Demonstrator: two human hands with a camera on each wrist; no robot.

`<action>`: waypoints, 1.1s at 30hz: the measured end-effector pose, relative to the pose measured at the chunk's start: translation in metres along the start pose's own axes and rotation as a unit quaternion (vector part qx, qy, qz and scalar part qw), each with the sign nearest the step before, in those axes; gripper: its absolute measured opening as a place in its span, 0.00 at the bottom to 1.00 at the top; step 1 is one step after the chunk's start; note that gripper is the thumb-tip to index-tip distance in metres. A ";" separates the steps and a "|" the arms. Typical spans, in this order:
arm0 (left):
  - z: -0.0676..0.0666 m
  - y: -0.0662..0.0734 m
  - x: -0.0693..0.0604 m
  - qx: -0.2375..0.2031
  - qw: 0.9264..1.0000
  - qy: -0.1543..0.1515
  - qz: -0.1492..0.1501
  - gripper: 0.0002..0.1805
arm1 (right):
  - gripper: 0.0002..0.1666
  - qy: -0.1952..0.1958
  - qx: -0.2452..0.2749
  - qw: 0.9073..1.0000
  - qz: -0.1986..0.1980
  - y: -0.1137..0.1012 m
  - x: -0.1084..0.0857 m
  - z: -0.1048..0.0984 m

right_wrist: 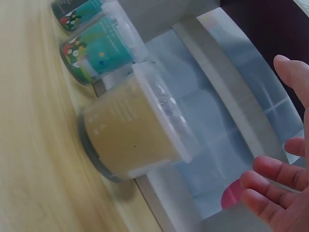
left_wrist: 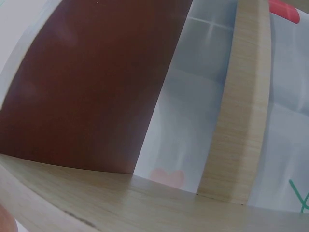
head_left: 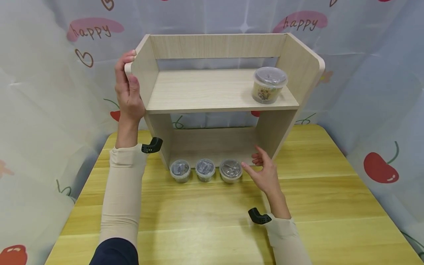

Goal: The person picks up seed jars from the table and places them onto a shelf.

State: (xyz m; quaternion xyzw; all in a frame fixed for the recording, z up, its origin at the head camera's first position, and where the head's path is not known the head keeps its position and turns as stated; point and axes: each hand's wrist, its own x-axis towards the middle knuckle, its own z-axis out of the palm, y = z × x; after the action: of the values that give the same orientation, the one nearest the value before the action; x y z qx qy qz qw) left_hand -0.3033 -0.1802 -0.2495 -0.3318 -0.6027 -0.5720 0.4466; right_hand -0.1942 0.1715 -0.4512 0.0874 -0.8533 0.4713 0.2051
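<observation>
A small two-tier wooden shelf (head_left: 205,90) stands on the table. My left hand (head_left: 129,94) grips the front edge of its left side panel; in the left wrist view the panel (left_wrist: 106,193) runs along the bottom. A lidded plastic tub (head_left: 269,86) with a yellowish label sits at the right of the upper board. Three more lidded tubs line up before the shelf: left (head_left: 180,170), middle (head_left: 205,169) and right (head_left: 230,170). Just right of the right tub, yellowish in the right wrist view (right_wrist: 130,125), my right hand (head_left: 265,171) hovers with fingers spread, holding nothing.
The yellow wooden table (head_left: 205,224) extends around the shelf's base. A printed cloth (head_left: 205,18) hangs behind and at both sides. A slatted back board (head_left: 215,46) spans the shelf's top. Each wrist wears a black camera.
</observation>
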 end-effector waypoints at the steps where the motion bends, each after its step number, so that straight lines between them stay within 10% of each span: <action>1: 0.000 0.000 0.000 -0.001 1.000 0.000 0.000 0.23 | 0.44 0.000 0.000 1.000 0.000 0.001 0.000 0.001; 33: 0.001 0.002 0.001 -0.009 1.000 0.007 0.003 0.21 | 0.46 -0.051 -0.004 0.997 0.055 0.016 -0.007 0.024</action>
State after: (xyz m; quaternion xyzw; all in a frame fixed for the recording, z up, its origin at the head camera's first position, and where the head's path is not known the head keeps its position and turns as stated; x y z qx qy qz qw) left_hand -0.3021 -0.1788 -0.2482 -0.3336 -0.5935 -0.5780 0.4499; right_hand -0.1997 0.1591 -0.4777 0.0638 -0.8679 0.4737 0.1351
